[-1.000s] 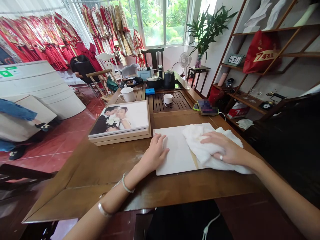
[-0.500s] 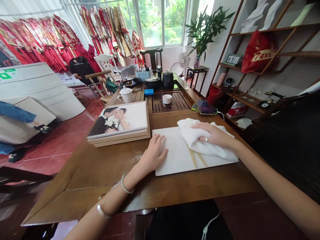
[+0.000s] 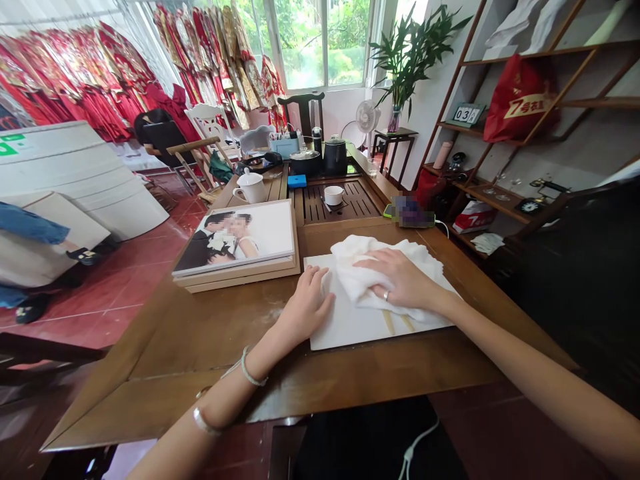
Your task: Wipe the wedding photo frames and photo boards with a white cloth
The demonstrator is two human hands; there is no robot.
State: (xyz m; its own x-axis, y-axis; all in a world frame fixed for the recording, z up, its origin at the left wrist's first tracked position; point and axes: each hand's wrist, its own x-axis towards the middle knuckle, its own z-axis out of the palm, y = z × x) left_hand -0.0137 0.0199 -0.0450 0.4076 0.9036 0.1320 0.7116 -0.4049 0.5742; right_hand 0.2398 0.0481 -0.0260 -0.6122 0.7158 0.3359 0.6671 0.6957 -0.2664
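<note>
A flat white panel (image 3: 345, 335) with two tan streaks near its front edge lies on the wooden table. My left hand (image 3: 311, 303) rests on the panel's left edge, fingers extended and open. A bunched white towel (image 3: 357, 277) covers much of the panel's right and far part. My right hand (image 3: 395, 277), wearing a ring, presses down on the towel with its fingers curved over it, so the streaks are partly hidden.
Left of the panel lies a stack topped by a wedding photo panel (image 3: 270, 227). Beyond are a lidded white mug (image 3: 253, 189), a slatted tea tray (image 3: 313, 215) with a small white cup (image 3: 333, 195), and a phone (image 3: 413, 215) on a cable. Another person's leg (image 3: 33, 223) shows at left.
My right hand has slid the towel leftward across the panel, covering more of its middle. My left hand stays at the left edge.
</note>
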